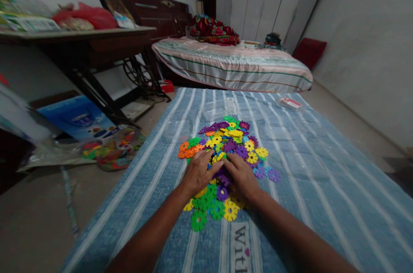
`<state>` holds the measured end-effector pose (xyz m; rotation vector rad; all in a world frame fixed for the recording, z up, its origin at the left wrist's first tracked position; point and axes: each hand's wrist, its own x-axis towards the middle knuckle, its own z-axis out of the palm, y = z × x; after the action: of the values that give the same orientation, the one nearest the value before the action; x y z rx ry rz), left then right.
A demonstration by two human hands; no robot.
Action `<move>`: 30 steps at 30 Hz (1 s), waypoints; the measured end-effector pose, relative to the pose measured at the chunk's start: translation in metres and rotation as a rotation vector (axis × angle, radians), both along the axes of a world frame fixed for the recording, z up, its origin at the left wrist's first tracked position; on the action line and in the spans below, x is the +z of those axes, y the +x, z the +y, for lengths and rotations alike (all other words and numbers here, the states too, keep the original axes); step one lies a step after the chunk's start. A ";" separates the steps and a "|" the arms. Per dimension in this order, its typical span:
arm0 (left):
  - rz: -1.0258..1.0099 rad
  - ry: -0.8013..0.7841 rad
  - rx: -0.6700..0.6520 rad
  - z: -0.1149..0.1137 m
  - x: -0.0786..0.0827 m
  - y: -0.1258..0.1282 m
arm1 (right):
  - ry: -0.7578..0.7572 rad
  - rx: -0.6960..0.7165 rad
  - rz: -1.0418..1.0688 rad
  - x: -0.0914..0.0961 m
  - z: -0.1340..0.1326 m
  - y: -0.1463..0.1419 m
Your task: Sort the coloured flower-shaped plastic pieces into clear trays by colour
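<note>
A heap of flat plastic snowflake discs [226,144] in purple, yellow, green and orange lies on a blue striped cloth [309,170]. My left hand [198,172] rests palm down on the near left of the heap, fingers stretched over the discs. My right hand [242,175] lies beside it on the near right, fingers also flat and pointing toward the left hand's fingertips. Green and yellow discs [209,208] show under and between my wrists. Neither hand grips a disc.
A clear plastic container [222,107] and a small packet [290,102] sit at the cloth's far end. A bed [232,64] stands beyond. On the left are a dark table [80,41], a blue box [77,120] and a bag of coloured pieces [112,150] on the floor.
</note>
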<state>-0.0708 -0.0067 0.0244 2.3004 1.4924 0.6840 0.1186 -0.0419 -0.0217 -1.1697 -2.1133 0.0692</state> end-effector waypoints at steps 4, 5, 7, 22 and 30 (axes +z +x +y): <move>-0.045 0.023 0.023 -0.006 0.001 0.003 | -0.037 -0.031 0.097 0.006 0.033 -0.005; -0.041 0.025 0.029 -0.009 0.001 0.004 | -0.047 -0.048 0.123 0.008 0.040 -0.006; -0.023 0.018 0.064 -0.015 -0.001 0.007 | -0.064 -0.093 0.174 0.014 0.053 -0.008; -0.121 0.152 -0.115 -0.053 -0.002 0.038 | -0.246 -0.115 0.556 0.046 0.084 -0.023; 0.221 0.304 0.002 -0.086 -0.008 -0.035 | -0.104 -0.419 0.370 0.037 0.077 0.060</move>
<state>-0.1055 -0.0925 0.0165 2.6791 1.5779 0.7195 0.1784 0.0348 0.0155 -1.5102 -1.5303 0.1886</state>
